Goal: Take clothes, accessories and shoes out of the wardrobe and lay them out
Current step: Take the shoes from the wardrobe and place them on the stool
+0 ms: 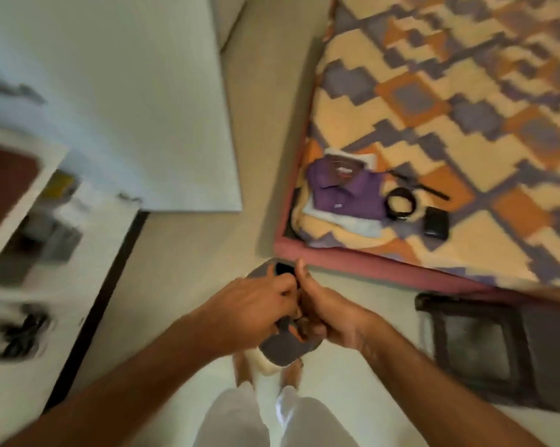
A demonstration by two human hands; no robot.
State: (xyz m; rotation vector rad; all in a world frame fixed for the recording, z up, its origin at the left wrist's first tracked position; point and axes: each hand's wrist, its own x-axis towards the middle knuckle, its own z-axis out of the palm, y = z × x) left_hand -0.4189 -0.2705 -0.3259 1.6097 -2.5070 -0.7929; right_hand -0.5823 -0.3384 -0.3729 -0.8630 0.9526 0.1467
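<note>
I hold grey shoes with orange trim and pale soles [280, 348] in front of me above the floor. My left hand [249, 304] grips them from the left and my right hand [328, 312] grips them from the right, thumb up. On the near corner of the patterned bed [465, 101] lie a folded purple shirt [348, 191] on top of pale folded clothes, a coiled black belt [401, 203] and a black wallet [436, 224].
A white wardrobe door [127, 108] stands open at the left, with blurred shelves [30, 227] of small items beside it. A dark chair [485, 350] stands at the right by the bed's red-brown base. Pale floor lies between them.
</note>
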